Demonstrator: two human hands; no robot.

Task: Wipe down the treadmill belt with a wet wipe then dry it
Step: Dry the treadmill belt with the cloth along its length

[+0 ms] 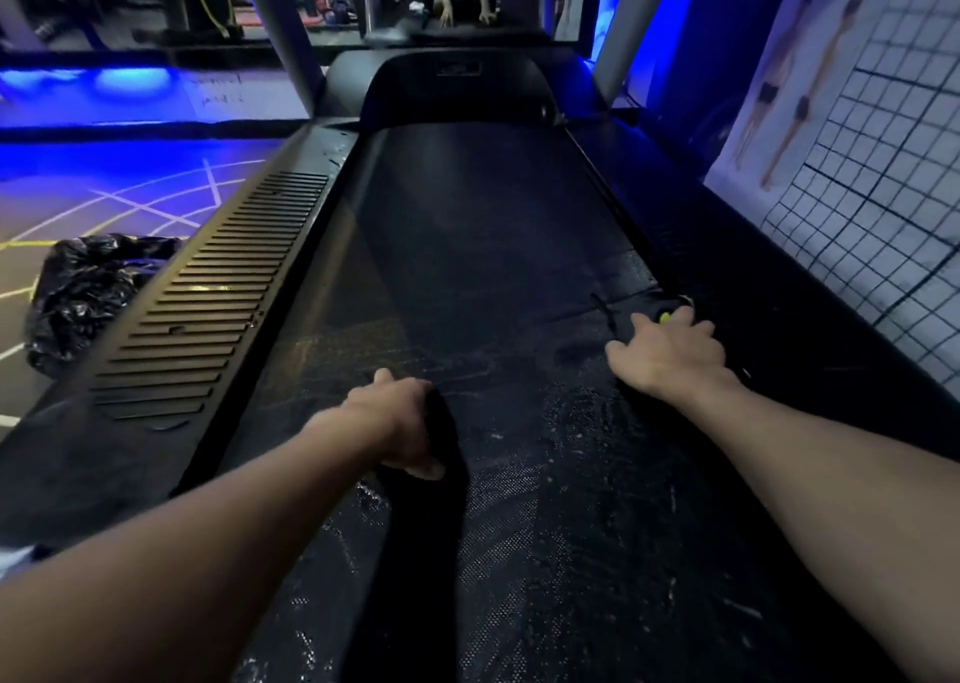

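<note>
The black treadmill belt [467, 246] runs away from me down the middle of the view, with wet, streaky patches on its near part. My left hand [397, 422] is closed on a dark cloth [415, 542] that lies along the belt toward me. My right hand [670, 350] presses flat on the belt's right edge, fingers spread, beside a small black object with a yellow-green spot [666, 316]. I cannot tell whether the fingers hold that object.
A ribbed black side rail [208, 298] borders the belt on the left, and a dark side rail [779, 319] on the right. A crumpled black plastic bag [88, 293] lies on the floor at left. A gridded wall poster [883, 173] stands close on the right. The motor cover [457, 85] and uprights are ahead.
</note>
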